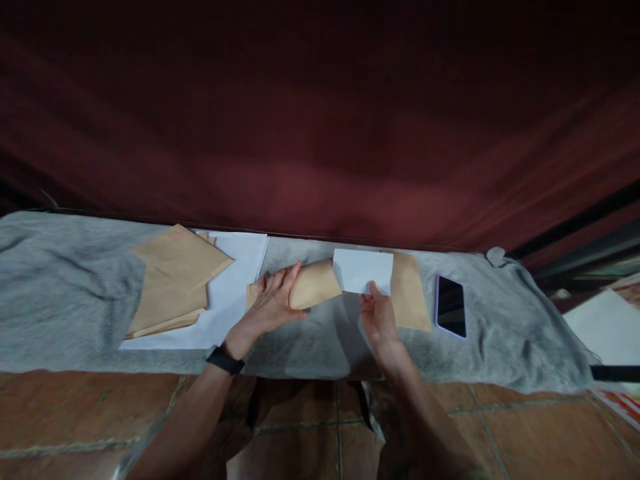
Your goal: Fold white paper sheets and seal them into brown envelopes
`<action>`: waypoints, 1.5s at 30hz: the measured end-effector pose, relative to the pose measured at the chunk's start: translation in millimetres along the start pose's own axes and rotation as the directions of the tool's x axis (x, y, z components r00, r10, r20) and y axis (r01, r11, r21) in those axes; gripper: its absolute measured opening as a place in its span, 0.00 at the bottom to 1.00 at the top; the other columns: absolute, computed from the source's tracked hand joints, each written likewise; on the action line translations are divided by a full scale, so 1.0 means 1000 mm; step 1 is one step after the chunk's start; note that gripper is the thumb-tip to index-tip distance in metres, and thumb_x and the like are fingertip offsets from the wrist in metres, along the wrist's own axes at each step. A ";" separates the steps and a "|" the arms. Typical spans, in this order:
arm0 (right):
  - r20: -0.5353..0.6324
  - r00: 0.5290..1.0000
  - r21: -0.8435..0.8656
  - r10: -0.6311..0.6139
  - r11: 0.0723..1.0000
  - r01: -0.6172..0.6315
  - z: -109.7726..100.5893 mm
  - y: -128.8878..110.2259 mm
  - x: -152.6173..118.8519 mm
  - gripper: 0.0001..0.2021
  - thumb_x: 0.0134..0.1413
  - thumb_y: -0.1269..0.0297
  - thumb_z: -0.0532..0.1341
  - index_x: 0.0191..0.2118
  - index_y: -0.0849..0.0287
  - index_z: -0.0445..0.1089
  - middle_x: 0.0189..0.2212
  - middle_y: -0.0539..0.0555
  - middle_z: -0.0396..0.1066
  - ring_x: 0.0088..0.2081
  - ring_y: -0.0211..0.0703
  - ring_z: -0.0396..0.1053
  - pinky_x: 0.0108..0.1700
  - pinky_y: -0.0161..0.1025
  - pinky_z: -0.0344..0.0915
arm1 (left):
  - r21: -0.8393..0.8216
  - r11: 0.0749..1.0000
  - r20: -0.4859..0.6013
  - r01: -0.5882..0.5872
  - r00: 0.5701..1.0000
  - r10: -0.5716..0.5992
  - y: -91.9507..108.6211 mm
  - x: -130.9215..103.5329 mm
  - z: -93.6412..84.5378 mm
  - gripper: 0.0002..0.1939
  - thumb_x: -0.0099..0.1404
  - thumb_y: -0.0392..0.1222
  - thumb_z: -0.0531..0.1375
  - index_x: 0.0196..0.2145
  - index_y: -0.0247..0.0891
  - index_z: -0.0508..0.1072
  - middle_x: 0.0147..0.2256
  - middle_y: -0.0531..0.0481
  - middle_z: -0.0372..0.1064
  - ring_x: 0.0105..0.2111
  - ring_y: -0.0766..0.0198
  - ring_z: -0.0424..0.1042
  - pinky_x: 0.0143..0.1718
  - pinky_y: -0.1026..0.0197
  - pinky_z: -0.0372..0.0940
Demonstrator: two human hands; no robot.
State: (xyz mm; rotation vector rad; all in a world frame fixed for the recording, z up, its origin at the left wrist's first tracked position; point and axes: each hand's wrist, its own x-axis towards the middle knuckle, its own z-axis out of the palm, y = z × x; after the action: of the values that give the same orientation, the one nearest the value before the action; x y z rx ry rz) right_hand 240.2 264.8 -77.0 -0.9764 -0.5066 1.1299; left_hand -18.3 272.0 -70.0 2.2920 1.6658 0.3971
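My left hand (270, 303) grips a brown paper envelope (315, 285), fingers over its left end and thumb along the lower edge. The envelope bows upward, and its right end meets a white folded sheet of paper (363, 269). I cannot tell whether the sheet's left edge is inside the envelope or only against it. Pinched at its lower right edge, the sheet is held by my right hand (377, 313), thumb on top and the other fingers beneath. Another brown envelope (411, 293) lies flat just right of the sheet, partly behind it.
Several brown envelopes (173, 273) are piled on white paper sheets (240, 267) at left. A phone (451, 305) lies at right on the grey cloth (510, 320) covering the narrow surface. A dark red curtain (320, 133) hangs behind; below is a tiled floor (75, 407).
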 end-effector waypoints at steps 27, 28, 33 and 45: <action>0.027 0.995 -0.270 0.098 0.959 -0.087 -0.022 -0.017 0.023 0.20 0.38 0.56 0.75 0.40 0.55 0.76 0.34 0.49 0.79 0.34 0.42 0.75 0.34 0.37 0.74 | 0.022 0.998 -0.005 0.054 0.999 -0.054 -0.011 -0.002 -0.005 0.65 0.53 0.55 0.72 0.75 0.49 0.34 0.65 0.37 0.58 0.68 0.38 0.57 0.69 0.26 0.34; 0.036 0.994 -0.288 0.106 0.953 -0.091 -0.024 -0.018 0.024 0.20 0.37 0.56 0.75 0.39 0.54 0.76 0.34 0.49 0.79 0.34 0.42 0.75 0.33 0.37 0.74 | 0.025 0.999 -0.008 0.049 0.999 -0.048 -0.012 -0.002 -0.005 0.65 0.54 0.54 0.72 0.75 0.49 0.34 0.65 0.37 0.57 0.68 0.38 0.56 0.69 0.26 0.33; 0.079 0.987 -0.354 0.142 0.929 -0.105 -0.031 -0.023 0.028 0.19 0.37 0.55 0.75 0.37 0.54 0.75 0.31 0.50 0.78 0.33 0.45 0.75 0.33 0.40 0.74 | 0.033 0.998 -0.008 0.055 0.998 -0.055 -0.011 -0.002 -0.006 0.65 0.53 0.54 0.72 0.75 0.48 0.35 0.64 0.36 0.58 0.67 0.38 0.57 0.69 0.26 0.34; 0.046 0.976 -0.305 0.211 0.934 -0.187 -0.017 0.006 0.010 0.17 0.40 0.54 0.72 0.37 0.54 0.75 0.34 0.49 0.79 0.34 0.42 0.75 0.36 0.38 0.73 | 0.027 0.999 -0.043 -0.046 0.998 0.047 0.003 0.000 0.003 0.64 0.54 0.55 0.71 0.75 0.47 0.36 0.63 0.37 0.58 0.67 0.37 0.57 0.69 0.26 0.35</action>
State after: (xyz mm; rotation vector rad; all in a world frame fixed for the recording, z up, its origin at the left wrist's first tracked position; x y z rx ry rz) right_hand 253.6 268.5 -92.0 -1.2733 -0.6670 1.3010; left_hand -15.0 270.6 -71.5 2.3603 1.6497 0.4409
